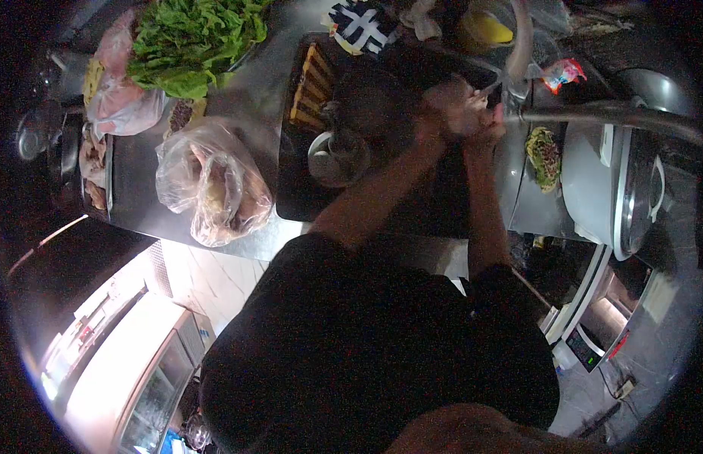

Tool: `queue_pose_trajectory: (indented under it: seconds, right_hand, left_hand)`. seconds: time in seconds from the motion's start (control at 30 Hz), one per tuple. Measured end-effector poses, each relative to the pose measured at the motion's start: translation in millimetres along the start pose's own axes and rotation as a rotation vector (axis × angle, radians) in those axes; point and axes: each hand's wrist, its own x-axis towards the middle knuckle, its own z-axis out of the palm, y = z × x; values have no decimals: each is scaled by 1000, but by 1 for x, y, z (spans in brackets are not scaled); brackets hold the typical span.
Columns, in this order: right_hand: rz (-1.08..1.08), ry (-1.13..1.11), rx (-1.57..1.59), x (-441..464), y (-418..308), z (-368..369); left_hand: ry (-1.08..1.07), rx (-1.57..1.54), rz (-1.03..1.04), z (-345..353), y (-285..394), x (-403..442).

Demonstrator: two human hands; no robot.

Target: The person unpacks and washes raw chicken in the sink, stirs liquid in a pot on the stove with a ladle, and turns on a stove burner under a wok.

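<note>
Over the right part of a dark sink, my two hands are close together beside the faucet. My left hand is by a pale, blurred item that I cannot make out clearly. Just to its right, my right hand has its fingers closed near the faucet's base, and what it holds is too small and dim to name. A yellow slatted rack and a white bowl sit at the sink's left side.
Left of the sink lie a clear plastic bag with food, leafy greens and a pinkish bag. To the right are a brown-green item, a large pale lidded container and a red wrapper.
</note>
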Motion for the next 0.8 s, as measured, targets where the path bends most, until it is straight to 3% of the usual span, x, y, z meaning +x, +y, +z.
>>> queue_pose_trajectory:
  seconds: [0.03,0.1,0.17,0.23,0.27,0.33,0.43,0.5,0.57,0.6,0.67,0.7,0.77,0.8]
  right_hand:
    - [54,314,-49,-4,-4,21]
    - [-111,298,-320,10,4,-20]
    - [-103,323,-312,13,5,-22]
    - [75,381,-24,10,-1,21]
    - [61,309,30,15,2,8]
    - [32,174,136,24,9,-34]
    - [-29,116,-123,23,9,-5]
    - [127,30,72,33,9,2]
    - [13,100,-485,43,11,3]
    - [-189,214,-1133,44,12,1]
    - [-303,312,-1618,56,18,-24]
    - [-202,298,-1458,71,19,-64]
    - [-34,347,-1092,70,22,-60]
    - [31,405,-883,52,22,-8]
  left_hand:
    - [22,-55,19,-6,5,-3]
    - [96,-275,31,-22,17,-15]
    - [184,-628,-50,-13,18,-23]
    - [258,-1037,-196,31,-4,-23]
    - [264,-1116,-243,36,-8,-19]
    - [169,-997,-285,21,-2,-10]
    - [-148,-556,-279,-31,5,16]
    - [-194,-432,-271,-41,11,23]
    - [-138,-335,-249,-40,21,21]
    - [-81,-300,-225,-37,27,13]
    - [15,-257,-156,-37,42,-2]
    - [54,-244,-118,-39,49,-7]
    - [30,-215,-58,-53,60,-13]
    - [1,-202,-42,-61,64,-12]
